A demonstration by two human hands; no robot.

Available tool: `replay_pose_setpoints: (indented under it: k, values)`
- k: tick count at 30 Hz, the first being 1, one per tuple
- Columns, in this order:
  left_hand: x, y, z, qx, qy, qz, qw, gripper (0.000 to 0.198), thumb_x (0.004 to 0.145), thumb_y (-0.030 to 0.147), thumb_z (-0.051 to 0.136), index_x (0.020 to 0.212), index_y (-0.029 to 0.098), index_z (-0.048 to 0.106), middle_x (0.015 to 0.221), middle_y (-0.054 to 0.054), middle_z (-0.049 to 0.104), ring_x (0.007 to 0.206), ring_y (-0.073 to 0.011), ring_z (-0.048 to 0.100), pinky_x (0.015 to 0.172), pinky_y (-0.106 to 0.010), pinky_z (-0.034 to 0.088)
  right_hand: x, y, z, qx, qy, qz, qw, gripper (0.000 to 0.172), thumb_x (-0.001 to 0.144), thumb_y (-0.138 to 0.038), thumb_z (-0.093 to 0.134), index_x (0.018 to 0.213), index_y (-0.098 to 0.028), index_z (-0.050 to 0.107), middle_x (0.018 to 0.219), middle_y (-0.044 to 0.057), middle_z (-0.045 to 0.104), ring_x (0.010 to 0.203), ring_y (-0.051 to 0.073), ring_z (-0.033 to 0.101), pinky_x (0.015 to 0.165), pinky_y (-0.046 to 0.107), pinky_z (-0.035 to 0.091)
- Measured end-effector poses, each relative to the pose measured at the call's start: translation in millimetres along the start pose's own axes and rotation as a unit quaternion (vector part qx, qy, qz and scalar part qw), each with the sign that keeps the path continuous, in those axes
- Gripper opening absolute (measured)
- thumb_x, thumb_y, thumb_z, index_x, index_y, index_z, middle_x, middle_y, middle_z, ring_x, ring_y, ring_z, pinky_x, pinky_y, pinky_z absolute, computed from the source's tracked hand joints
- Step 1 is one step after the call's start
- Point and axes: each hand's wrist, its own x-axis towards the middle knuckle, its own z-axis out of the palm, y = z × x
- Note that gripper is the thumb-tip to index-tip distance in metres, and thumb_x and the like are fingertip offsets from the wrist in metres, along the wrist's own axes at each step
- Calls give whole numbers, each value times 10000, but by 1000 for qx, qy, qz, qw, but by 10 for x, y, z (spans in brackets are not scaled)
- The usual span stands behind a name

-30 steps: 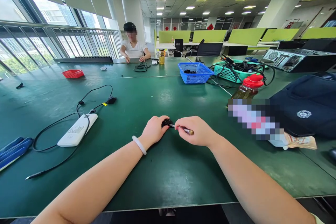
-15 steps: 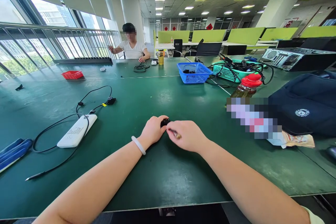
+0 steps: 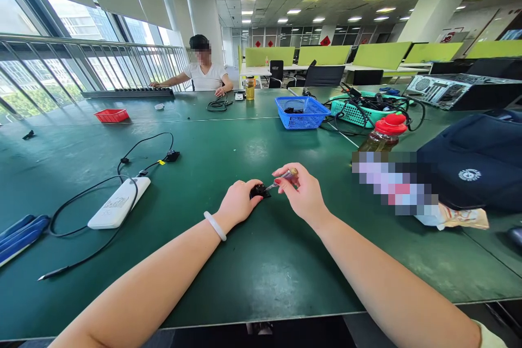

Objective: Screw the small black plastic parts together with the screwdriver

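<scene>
On the green table, my left hand (image 3: 240, 200) grips a small black part (image 3: 258, 191) between thumb and fingers, holding it against the tabletop. What kind of part it is, I cannot make out. My right hand (image 3: 304, 196) pinches a small screwdriver (image 3: 289, 174) by its handle, fingers closed round it. The thin shaft slants down to the left, its tip at the right side of the black part. Whether the tip touches a screw is too small to tell.
Left lie a white power bank (image 3: 119, 204) with black cables and blue gloves (image 3: 22, 236). Farther off stand a red tray (image 3: 111, 116), a blue basket (image 3: 302, 114) and a green basket (image 3: 359, 111). A red-capped bottle (image 3: 383, 133) and dark bag (image 3: 473, 157) are right. A person (image 3: 206, 73) sits opposite.
My right hand has turned and shifted right, bringing the screwdriver from inside the palm to a slant against the black part. The person opposite has lowered one arm to a long black strip.
</scene>
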Motion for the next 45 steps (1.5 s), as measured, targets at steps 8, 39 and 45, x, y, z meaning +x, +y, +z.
replay_pose_setpoints:
  k: [8,39,45]
  values:
    - [1,17,-4,3,-1,-1,1000,351,878,284,629,1225,232,631,1024,-85,695,997,-263,614,901,-402,502,-8,105,-5,85,17,-14,996,304,916,-481,597,1085,-259,475,859,-7,676,554,109,604,601,289,557]
    - [10,-9,9,-23,2,2,1000,343,868,275,640,1208,232,633,1028,-75,704,1009,-253,621,911,-401,505,-1,58,-74,16,22,-44,999,132,946,-336,522,910,-226,584,816,29,671,683,158,619,673,310,524]
    - [5,1,-2,-27,-1,3,1000,318,868,270,634,1185,237,640,1027,-66,706,1005,-249,621,901,-393,510,-30,24,-45,-26,-15,-70,997,121,942,-292,501,896,-222,587,746,7,639,650,145,588,660,291,498]
